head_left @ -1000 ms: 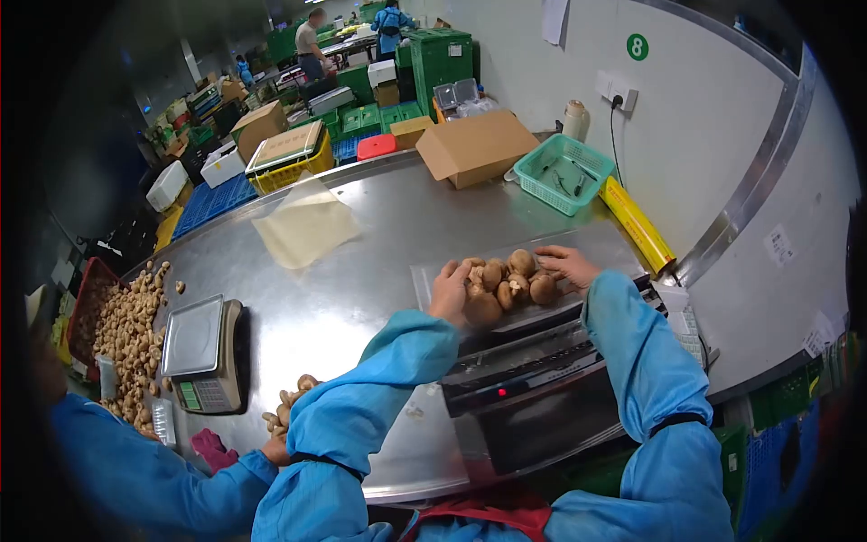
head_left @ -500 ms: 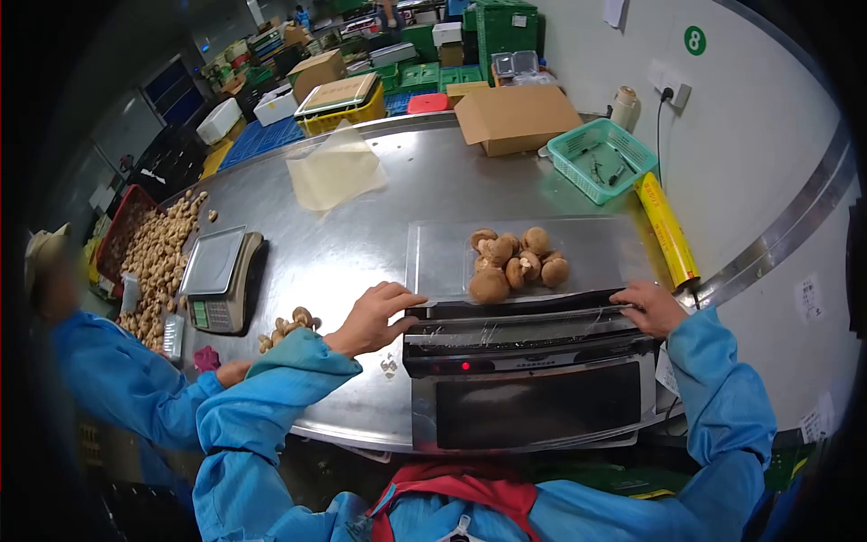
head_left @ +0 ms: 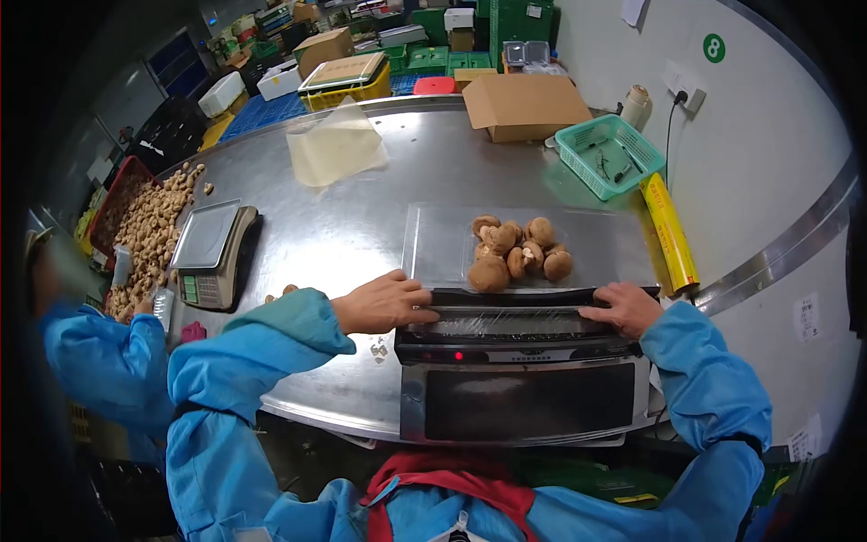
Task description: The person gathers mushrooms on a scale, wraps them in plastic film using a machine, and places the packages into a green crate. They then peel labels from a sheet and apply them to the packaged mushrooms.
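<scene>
Both hands are at a black film wrapping machine (head_left: 519, 353) with a small red light. My left hand (head_left: 384, 303) pinches clear plastic film (head_left: 510, 322) at the left end of the roller slot. Its fingers are closed, pointing right. At the slot's right part my right hand (head_left: 625, 309) is closed on the same film, which spans between the hands. Just beyond the slot, several brown mushrooms (head_left: 517, 251) sit in what looks like a clear tray on the machine's clear top plate (head_left: 433, 239). The film's edge under the fingers is hard to see.
On the left stand a scale (head_left: 212, 253) and a heap of small mushrooms (head_left: 149, 230), where a co-worker's blue sleeve (head_left: 104, 361) reaches. A pale sheet (head_left: 336, 149), cardboard box (head_left: 526, 107), green basket (head_left: 607, 163) and yellow box (head_left: 669, 230) lie farther back, near the wall.
My hands have come closer together, the right one moving left along the slot with the film. The co-worker's hand has moved to the heap. The view has shifted slightly.
</scene>
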`<act>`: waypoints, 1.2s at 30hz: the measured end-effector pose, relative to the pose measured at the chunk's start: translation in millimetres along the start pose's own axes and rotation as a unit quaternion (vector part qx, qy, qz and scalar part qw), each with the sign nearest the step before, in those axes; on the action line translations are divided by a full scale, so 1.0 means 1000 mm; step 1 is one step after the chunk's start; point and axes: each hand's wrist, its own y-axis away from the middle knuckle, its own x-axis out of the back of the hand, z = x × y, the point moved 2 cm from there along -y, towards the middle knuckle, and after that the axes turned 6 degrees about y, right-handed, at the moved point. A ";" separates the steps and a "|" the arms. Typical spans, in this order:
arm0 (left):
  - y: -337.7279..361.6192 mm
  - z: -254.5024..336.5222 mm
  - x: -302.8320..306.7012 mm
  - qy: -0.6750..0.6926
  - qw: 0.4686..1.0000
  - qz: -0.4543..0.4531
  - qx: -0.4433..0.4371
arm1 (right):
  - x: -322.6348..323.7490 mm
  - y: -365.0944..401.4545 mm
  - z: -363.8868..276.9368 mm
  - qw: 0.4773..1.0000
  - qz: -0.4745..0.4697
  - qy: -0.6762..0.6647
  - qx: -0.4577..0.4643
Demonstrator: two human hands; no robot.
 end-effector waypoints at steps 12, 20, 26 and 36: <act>-0.006 0.044 -0.013 0.700 0.619 0.282 0.218 | -0.024 0.020 -0.024 0.433 0.242 -0.817 -0.293; -0.026 0.038 0.140 0.323 0.852 0.411 -0.020 | 0.116 0.014 0.021 0.722 0.467 -0.473 -0.192; -0.104 -0.106 0.073 -0.067 0.979 0.193 0.004 | 0.018 -0.069 0.101 0.969 0.196 0.035 -0.149; -0.118 -0.147 -0.049 0.148 0.976 0.095 0.125 | -0.073 -0.094 0.091 0.980 0.054 0.015 -0.188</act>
